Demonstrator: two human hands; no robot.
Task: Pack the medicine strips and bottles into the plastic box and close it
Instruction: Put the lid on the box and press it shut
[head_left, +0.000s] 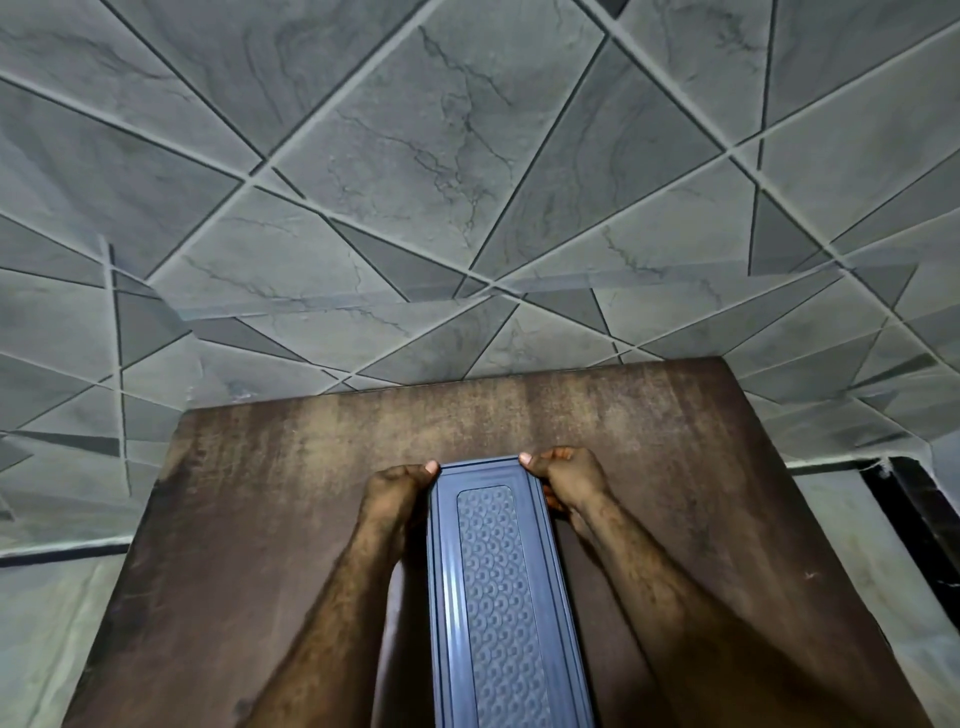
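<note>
Blue box (498, 597) between both hands, mid-table (260, 519).

long grey-blue plastic box (498, 597) – lid shut, scale-patterned panel on top

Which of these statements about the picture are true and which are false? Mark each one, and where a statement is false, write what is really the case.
1. Both hands hold the far end of the box. True: the left hand and the right hand each have a grip on a far corner of the plastic box.
2. The lid is off the box. False: the patterned lid covers the top.
3. Medicine strips lie loose on the table. False: no strips or bottles show on the wooden table.
4. The box lies lengthwise, running away from the person. True.
5. The wall behind the table is plain white. False: the wall has grey marbled tiles.
</note>
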